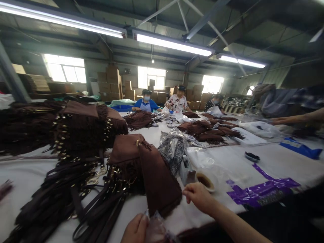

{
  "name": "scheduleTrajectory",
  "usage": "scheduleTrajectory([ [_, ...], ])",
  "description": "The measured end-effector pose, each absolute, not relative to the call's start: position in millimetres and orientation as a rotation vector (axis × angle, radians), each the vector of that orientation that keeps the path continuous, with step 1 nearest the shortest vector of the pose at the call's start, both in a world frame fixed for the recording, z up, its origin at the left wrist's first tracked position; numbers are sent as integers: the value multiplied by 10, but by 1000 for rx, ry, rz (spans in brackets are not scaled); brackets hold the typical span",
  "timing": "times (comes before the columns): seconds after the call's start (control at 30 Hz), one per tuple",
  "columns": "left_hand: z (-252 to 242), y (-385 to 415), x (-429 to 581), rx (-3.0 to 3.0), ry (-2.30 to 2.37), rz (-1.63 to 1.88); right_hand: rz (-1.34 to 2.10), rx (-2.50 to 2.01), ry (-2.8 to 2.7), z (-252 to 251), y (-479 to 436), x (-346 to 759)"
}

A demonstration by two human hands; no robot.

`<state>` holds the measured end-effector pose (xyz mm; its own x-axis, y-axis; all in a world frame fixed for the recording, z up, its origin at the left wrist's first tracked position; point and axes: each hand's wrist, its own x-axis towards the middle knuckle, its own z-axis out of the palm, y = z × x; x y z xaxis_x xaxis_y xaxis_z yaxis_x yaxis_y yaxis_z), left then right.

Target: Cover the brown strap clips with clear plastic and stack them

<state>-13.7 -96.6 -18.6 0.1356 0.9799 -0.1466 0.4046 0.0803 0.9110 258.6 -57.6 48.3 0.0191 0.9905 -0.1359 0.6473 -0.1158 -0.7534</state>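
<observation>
My left hand point(135, 229) sits at the bottom edge, fingers curled on a crinkled clear plastic bag point(157, 227). My right hand point(198, 197) reaches in from the right, its fingers closed in a pinch at the lower corner of a brown suede fringed bag point(157, 179) that stands tilted on the white table point(253, 162). Behind it another brown bag point(125, 148) lies flat. Dark brown straps with metal rings point(83, 199) spread out to the left.
Piles of brown fringed bags point(83, 128) fill the left. A tape roll point(205, 181), purple plastic point(260, 192), a patterned pouch point(174, 148) and a blue packet point(300, 147) lie on the right. Three people sit at the far end; another person's arm point(296, 118) reaches in.
</observation>
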Motion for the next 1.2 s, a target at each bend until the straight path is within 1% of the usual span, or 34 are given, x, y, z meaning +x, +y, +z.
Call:
scheduleTrajectory([
  [0.13,-79,-1103,-52,1551,1523,814,1366,-1449,-1763,489,-868,2011],
  [0.23,-41,-1169,-21,1633,1571,799,1503,-1389,-1767,456,-893,1629],
  [0.47,-82,-1239,-83,1877,1715,615,1445,-1661,-1749,328,-677,1238],
  [0.77,-248,-1268,-119,2121,1867,449,1392,-1797,-1699,286,-676,1153],
  [0.9,-334,-1269,-152,2277,1941,503,1375,-1825,-1685,211,-650,1128],
  [1.03,-354,-1268,-219,2489,1875,528,1374,-1820,-1703,190,-650,1128],
  [1.2,-183,-1250,-255,2293,1835,493,1359,-1718,-1799,256,-758,1225],
])
